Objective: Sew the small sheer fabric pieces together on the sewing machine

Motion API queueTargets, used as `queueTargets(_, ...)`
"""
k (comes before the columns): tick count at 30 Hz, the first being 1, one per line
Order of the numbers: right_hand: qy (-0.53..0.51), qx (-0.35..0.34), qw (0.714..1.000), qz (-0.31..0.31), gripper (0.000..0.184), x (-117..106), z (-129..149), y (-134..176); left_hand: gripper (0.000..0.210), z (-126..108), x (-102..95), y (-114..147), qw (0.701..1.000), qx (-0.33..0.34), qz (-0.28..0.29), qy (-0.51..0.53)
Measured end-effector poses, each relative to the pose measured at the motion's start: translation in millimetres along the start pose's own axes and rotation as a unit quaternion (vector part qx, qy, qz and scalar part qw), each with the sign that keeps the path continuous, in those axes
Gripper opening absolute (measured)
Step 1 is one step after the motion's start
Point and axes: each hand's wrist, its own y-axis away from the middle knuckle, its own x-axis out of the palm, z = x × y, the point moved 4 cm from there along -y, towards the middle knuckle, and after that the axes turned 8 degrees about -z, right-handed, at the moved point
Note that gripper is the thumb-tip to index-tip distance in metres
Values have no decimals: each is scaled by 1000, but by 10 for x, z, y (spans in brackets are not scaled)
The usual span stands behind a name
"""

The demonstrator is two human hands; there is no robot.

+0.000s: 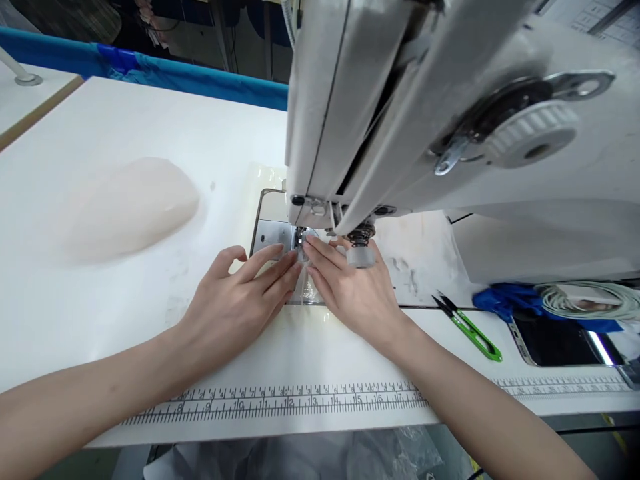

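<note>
A white sewing machine [320,120] stands over the table, its presser foot [300,235] low above the metal needle plate [273,233]. My left hand [245,293] lies palm down left of the foot, fingers stretched toward it. On the other side, my right hand [353,287] rests with its fingers extended beside the foot, partly behind a white knob [361,257] with a spring. The fingertips of both hands nearly meet in front of the needle. A thin, see-through strip seems to lie between them; I cannot make out what it is.
A pale beige moulded cup [160,193] lies on the white table [100,300] at left. Green thread snips [470,330], a phone [560,340], blue cloth [507,300] and a coiled cord [590,300] lie at right. A printed ruler [290,400] runs along the front edge.
</note>
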Motion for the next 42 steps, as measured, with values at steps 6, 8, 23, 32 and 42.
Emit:
queueTargets(6,-5,2,1000,3,30,29,-15,-6,28,-8,-5,-13,1000,-5,-4,-10)
queueTargets(8,-7,5,1000,7,29,28,-19,-6,29,-13,-9,-19,1000,-4,-6,-4)
queueTargets(23,1,8,1000,8,31,18,-21,-9,31,-30,-9,-17,1000,-1,-13,-3)
queueTargets(32,8,11,1000,17,32,27,-33,-26,26,16,-9,-73,999,-16,-36,5)
queueTargets(42,7,-12,1000,-8,28,19,-72,-21,24,6,-20,-112,999,-16,-38,-34)
